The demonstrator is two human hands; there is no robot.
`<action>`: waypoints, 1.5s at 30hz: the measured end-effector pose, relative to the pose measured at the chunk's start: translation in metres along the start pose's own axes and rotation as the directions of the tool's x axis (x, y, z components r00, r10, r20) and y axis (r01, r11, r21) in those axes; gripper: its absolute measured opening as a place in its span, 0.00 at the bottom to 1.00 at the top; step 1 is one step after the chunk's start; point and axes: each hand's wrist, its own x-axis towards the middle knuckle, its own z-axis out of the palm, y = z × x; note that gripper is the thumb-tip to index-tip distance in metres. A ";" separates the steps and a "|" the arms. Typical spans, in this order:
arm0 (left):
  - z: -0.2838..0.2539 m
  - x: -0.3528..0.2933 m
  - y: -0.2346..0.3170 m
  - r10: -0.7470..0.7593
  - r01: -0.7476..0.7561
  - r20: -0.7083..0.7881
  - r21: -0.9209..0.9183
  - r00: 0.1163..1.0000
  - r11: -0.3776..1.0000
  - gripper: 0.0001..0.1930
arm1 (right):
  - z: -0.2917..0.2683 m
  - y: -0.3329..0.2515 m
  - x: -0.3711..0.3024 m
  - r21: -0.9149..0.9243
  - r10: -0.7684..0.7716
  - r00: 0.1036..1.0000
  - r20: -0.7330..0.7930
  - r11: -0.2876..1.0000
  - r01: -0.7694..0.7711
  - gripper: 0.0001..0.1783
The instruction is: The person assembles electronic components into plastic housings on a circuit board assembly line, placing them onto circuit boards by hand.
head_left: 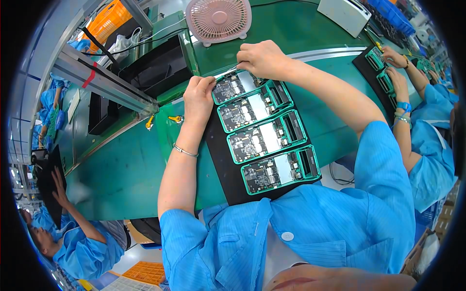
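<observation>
Several green-framed device housings with dark circuit boards and silvery plates lie in a row on a black mat (221, 167). At the far end, both my hands are at the farthest housing (228, 90). My left hand (198, 99) is closed, its fingertips at that housing's left far corner. My right hand (263, 60) is pinched above its far edge; whatever is between the fingers is hidden. Nearer to me are a second housing (242, 113), a third (267, 137) and the nearest housing (281, 169), each with a dark rectangular opening at the right.
A pink fan (219, 19) stands beyond the metal rail. Black bins (158, 65) and a metal post (104, 80) are at the left, near yellow-handled valves (149, 122). Co-workers sit both sides; one person's hands (395, 72) work on similar housings at the right.
</observation>
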 end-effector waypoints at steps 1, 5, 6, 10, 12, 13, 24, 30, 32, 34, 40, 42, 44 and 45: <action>-0.001 0.002 0.002 -0.001 0.001 -0.001 -0.001 1.000 1.000 0.04 | 0.002 0.001 0.004 -0.003 -0.003 1.000 0.002 1.000 0.003 0.12; -0.005 0.003 0.003 0.008 -0.008 0.003 0.009 1.000 1.000 0.03 | 0.002 -0.001 0.021 0.029 0.035 0.991 0.132 0.999 -0.039 0.13; -0.005 0.004 0.002 0.029 -0.029 0.012 0.028 1.000 0.999 0.03 | 0.003 -0.001 0.024 0.019 0.047 0.984 0.173 0.999 -0.051 0.14; -0.005 0.007 0.001 0.078 -0.079 0.017 0.054 0.997 0.995 0.04 | 0.006 0.002 0.030 -0.018 0.066 0.969 0.237 0.998 -0.063 0.15; -0.006 0.008 0.001 0.093 -0.094 0.026 0.060 0.995 0.994 0.04 | 0.005 0.002 0.031 -0.022 0.057 0.968 0.245 0.998 -0.053 0.15; -0.007 0.009 0.002 0.091 -0.093 0.025 0.060 0.995 0.994 0.04 | 0.004 0.001 0.032 -0.028 0.050 0.967 0.251 0.999 -0.045 0.15; -0.008 0.009 0.003 0.089 -0.091 0.036 0.076 0.995 0.993 0.04 | 0.007 -0.003 0.035 -0.033 0.060 0.954 0.292 0.998 -0.053 0.15; -0.012 0.015 0.007 0.075 -0.077 0.036 0.072 0.997 0.994 0.04 | 0.002 -0.003 0.038 -0.034 0.062 0.958 0.279 0.998 -0.055 0.16; -0.013 0.016 0.007 0.074 -0.076 0.040 0.071 0.996 0.995 0.04 | 0.003 -0.002 0.040 -0.033 0.063 0.958 0.280 0.998 -0.056 0.16; -0.013 0.018 0.006 0.073 -0.076 0.043 0.071 0.996 0.995 0.04 | 0.004 -0.002 0.041 -0.044 0.059 0.956 0.286 0.998 -0.048 0.16; -0.014 0.019 0.008 0.089 -0.092 0.043 0.084 0.995 0.992 0.04 | 0.004 -0.001 0.041 -0.051 0.041 0.960 0.277 0.998 -0.028 0.16; -0.016 0.019 0.009 0.129 -0.135 0.054 0.109 0.990 0.985 0.04 | 0.004 -0.001 0.040 -0.054 0.035 0.963 0.268 0.998 -0.021 0.16; -0.016 0.020 0.009 0.156 -0.163 0.062 0.135 0.986 0.977 0.05 | 0.003 -0.002 0.040 -0.055 0.027 0.965 0.260 0.998 -0.013 0.16; -0.016 0.020 0.009 0.183 -0.192 0.069 0.158 0.981 0.969 0.05 | 0.001 -0.003 0.039 -0.051 0.034 0.964 0.264 0.998 -0.021 0.16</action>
